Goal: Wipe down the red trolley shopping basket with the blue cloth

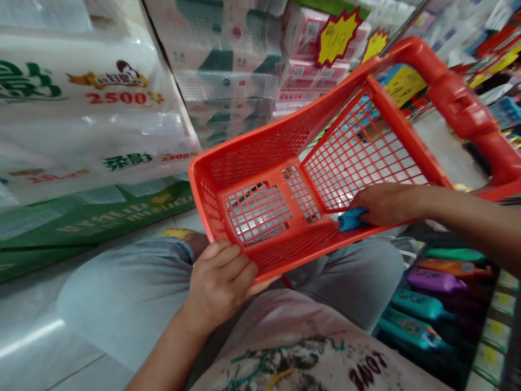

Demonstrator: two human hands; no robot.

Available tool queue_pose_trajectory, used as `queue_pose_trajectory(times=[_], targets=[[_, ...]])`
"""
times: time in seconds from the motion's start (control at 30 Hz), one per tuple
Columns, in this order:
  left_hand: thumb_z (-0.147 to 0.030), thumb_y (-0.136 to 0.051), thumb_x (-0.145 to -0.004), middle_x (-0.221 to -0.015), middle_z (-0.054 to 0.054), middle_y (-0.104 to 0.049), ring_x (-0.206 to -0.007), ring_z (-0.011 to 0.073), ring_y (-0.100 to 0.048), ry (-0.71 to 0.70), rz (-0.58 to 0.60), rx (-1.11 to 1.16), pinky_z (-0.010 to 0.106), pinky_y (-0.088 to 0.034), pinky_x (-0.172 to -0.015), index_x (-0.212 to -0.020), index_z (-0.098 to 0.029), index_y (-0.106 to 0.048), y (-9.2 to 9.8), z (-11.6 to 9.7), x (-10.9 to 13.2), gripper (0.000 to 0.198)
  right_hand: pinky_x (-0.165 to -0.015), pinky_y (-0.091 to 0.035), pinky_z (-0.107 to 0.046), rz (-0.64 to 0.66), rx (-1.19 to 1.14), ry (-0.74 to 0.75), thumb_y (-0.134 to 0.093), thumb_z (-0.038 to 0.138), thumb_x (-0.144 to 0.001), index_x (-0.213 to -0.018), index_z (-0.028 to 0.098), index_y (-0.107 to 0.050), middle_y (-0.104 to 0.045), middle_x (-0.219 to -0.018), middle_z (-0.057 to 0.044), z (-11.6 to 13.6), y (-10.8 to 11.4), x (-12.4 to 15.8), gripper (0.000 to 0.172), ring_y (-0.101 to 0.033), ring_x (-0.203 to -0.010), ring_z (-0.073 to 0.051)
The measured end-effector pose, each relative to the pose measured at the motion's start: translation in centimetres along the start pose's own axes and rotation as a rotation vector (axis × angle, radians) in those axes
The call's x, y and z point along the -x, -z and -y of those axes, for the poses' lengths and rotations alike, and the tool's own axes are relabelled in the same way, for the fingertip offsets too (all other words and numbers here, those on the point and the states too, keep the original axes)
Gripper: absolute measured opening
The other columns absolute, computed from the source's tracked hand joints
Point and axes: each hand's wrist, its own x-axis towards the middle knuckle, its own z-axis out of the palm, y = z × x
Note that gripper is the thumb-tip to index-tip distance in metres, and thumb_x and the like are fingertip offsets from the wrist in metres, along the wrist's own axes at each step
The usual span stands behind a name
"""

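Observation:
A red plastic shopping basket (280, 179) with mesh walls and a long handle (468, 114) is tilted across my lap. My left hand (222, 279) is closed over the basket's near left rim, fingers wrapped over the edge. Inside the basket, my right hand (382, 203) grips a blue cloth (352, 219) low against the near wall, by the mesh end panel. The cloth is bunched, and part of it is hidden under the fingers. Nothing else shows inside the basket.
Large white tissue packs (81, 103) stand on the left above a green carton (93, 217). Stacked paper packs (228, 65) with yellow price signs (338, 37) rise behind the basket. Coloured bottles (423, 304) fill a low shelf at the right. Grey tiled floor (36, 326) shows lower left.

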Motion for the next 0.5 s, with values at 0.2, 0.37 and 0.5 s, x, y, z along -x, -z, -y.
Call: queue_pose_trajectory(times=[0.2,0.37,0.5], targets=[[-0.034,-0.051,-0.101,-0.060,0.000,-0.057,-0.061,0.0151,-0.049,-0.006,-0.001,0.010,0.034,-0.039,-0.068,-0.063,-0.019,-0.055,-0.1,0.1,-0.3,0.041,-0.077,-0.049,-0.035,-0.328,0.011,0.288,-0.061,0.019,-0.083,-0.101,0.027,-0.073,-0.072,-0.097,-0.006,9.1,-0.6,2.2,0.023,-0.066,-0.089,-0.024],[-0.029,-0.053,-0.100,-0.061,0.000,-0.058,-0.062,0.0157,-0.050,-0.006,0.036,-0.034,0.034,-0.040,-0.069,-0.065,-0.019,-0.057,0.4,0.3,-0.2,0.037,-0.085,-0.050,-0.039,-0.540,-0.063,0.206,-0.059,0.019,-0.085,-0.114,0.030,-0.071,-0.067,-0.112,-0.008,9.9,-3.1,4.0,0.033,-0.062,-0.105,-0.028],[-0.026,-0.058,-0.096,-0.061,0.000,-0.060,-0.062,0.0160,-0.053,-0.008,0.053,-0.050,0.035,-0.045,-0.073,-0.069,-0.019,-0.060,0.9,-0.3,-0.6,0.028,-0.082,-0.051,-0.044,-0.770,0.008,-0.447,-0.052,0.024,-0.090,-0.118,0.021,-0.071,-0.065,-0.103,-0.015,3.0,-5.8,5.6,0.034,-0.062,-0.100,-0.034]])
